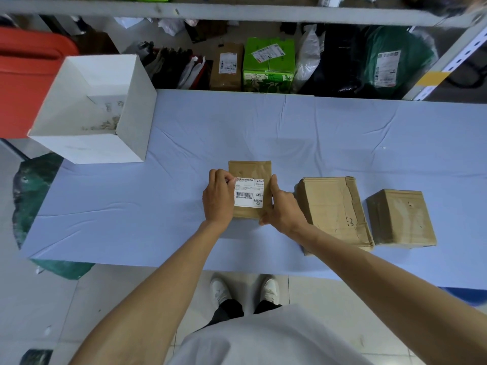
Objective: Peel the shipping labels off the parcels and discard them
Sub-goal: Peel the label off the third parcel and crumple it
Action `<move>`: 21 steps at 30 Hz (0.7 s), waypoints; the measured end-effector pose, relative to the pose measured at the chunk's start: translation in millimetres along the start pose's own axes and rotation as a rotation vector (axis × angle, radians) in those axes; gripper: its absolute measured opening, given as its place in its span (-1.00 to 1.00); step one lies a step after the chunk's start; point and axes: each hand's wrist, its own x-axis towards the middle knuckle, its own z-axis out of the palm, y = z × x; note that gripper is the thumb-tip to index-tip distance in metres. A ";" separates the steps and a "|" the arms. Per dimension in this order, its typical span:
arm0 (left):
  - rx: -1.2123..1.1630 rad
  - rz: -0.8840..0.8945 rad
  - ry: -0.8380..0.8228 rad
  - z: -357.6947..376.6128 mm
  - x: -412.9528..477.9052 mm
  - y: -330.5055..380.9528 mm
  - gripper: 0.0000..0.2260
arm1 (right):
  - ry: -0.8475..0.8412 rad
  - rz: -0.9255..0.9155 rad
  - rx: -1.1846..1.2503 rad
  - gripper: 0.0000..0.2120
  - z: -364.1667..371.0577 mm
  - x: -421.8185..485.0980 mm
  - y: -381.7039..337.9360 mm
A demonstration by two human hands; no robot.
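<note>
1. Your right hand (283, 206) grips the parcel (249, 168) by its right side, steadying it near the table's (184, 127) front edge.
2. Your left hand (218, 196) pinches the label (250, 194) at its upper-left corner, probably to start the peel.
3. The label reads "22/42" and "MXRC 03".
4. The white box (87, 151) sits at the far-left corner — likely for discards.

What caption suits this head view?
The left hand pinches a corner of the shipping label while the right hand steadies the parcel.
</note>
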 end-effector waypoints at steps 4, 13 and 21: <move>-0.097 0.036 0.015 -1.6 -1.3 -2.9 -0.90 | -0.003 0.001 -0.013 0.12 -0.2 -0.2 -1.0; 0.034 0.024 0.016 0.7 1.8 -1.4 -0.84 | 0.003 -0.006 -0.040 0.13 2.7 -0.3 0.5; 0.221 0.008 -0.031 -2.5 6.6 7.9 -0.80 | 0.004 -0.001 -0.028 0.15 3.0 1.5 1.9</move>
